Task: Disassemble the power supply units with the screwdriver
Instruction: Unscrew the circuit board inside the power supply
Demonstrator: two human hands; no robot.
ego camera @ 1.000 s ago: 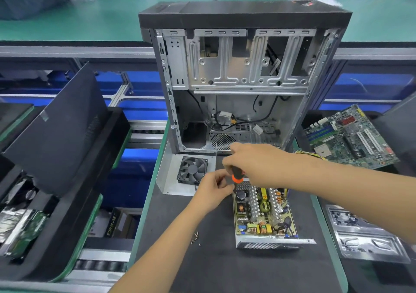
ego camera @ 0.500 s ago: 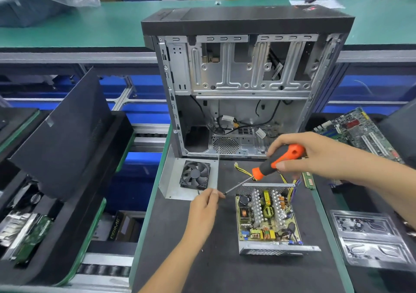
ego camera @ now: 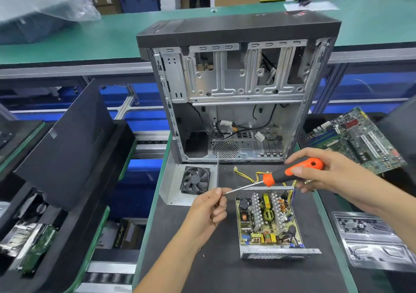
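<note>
The right hand (ego camera: 328,175) grips the screwdriver (ego camera: 286,175) handle; left hand (ego camera: 209,209) fingers pinch at its tip, maybe a screw, above opened PSU (ego camera: 267,223).

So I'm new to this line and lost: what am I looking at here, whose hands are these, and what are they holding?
There is one view, from a camera worn on a person's head, looking down at their own bare hands. The right hand grips an orange and black screwdriver. The left hand pinches at its metal tip, perhaps taking off a screw. On the dark mat lies an opened power supply unit with its circuit board bare, beside a fan on a metal cover. Behind them stands an emptied computer case.
</note>
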